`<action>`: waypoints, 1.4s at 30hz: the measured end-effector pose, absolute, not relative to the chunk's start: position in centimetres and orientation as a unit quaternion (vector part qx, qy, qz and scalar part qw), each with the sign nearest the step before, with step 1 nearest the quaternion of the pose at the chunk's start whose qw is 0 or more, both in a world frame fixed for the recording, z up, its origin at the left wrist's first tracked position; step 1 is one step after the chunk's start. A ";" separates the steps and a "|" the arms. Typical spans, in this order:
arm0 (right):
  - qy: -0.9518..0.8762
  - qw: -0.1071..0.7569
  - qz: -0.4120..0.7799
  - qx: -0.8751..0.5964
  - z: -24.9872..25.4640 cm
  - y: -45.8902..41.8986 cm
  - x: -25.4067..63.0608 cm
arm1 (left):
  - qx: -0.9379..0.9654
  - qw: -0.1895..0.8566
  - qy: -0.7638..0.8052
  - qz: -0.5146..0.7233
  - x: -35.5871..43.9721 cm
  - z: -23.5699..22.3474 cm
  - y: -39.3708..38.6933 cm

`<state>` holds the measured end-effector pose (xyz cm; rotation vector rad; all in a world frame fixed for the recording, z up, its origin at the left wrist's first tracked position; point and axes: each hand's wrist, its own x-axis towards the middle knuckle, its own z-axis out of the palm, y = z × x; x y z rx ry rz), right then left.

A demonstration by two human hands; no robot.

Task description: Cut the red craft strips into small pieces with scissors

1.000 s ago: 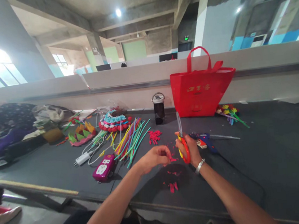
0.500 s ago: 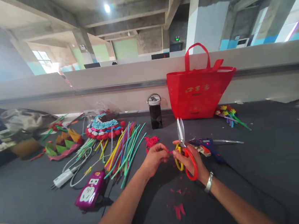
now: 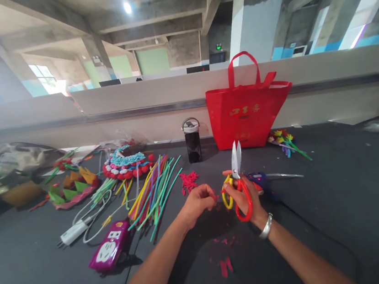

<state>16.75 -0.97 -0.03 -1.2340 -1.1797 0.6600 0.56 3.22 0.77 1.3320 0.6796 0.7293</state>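
Note:
My left hand [image 3: 199,204] is closed in a pinch, with a tiny pinkish-red scrap [image 3: 217,197] showing at its fingertips. Just right of it, my right hand [image 3: 258,208] holds scissors [image 3: 236,167] with one red and one yellow handle loop, blades pointing up and slightly apart. A speck of red shows at the right fingertips too. Beyond my left hand lies a small pile of red cut pieces [image 3: 189,182]. Larger red scraps [image 3: 224,267] and tiny crumbs are on the dark table below the hands.
Colourful pipe cleaners [image 3: 157,192], a purple box-like device [image 3: 109,247] and a white charger [image 3: 74,232] are at left. A black bottle [image 3: 193,145] and red bag [image 3: 246,116] stand behind. A blue glue gun [image 3: 261,180] with a cord lies beyond my right hand.
My hands have moved apart, the red piece between them no longer spanning both. The right hand with the scissors has shifted right, and the view has turned slightly right.

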 end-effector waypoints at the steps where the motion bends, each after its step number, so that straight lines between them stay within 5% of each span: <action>1: -0.516 0.611 0.270 -0.537 0.2 -1.0 16.9 | 0.619 0.665 0.293 0.298 0.5 0.9 3.1; 7: -0.567 0.588 0.227 -0.530 0.7 -1.4 16.5 | 0.739 0.528 0.307 0.284 0.9 1.3 2.3; 15: -0.588 0.564 0.223 -0.536 0.6 -1.4 16.0 | 0.716 0.503 0.325 0.358 1.1 1.2 2.5; 24: -0.557 0.582 0.270 -0.527 0.6 -1.3 16.9 | 0.677 0.535 0.371 0.344 1.1 0.6 2.8; 42: -0.628 0.537 0.162 -0.539 0.5 -1.4 16.6 | 0.660 0.548 0.349 0.378 1.0 1.4 2.5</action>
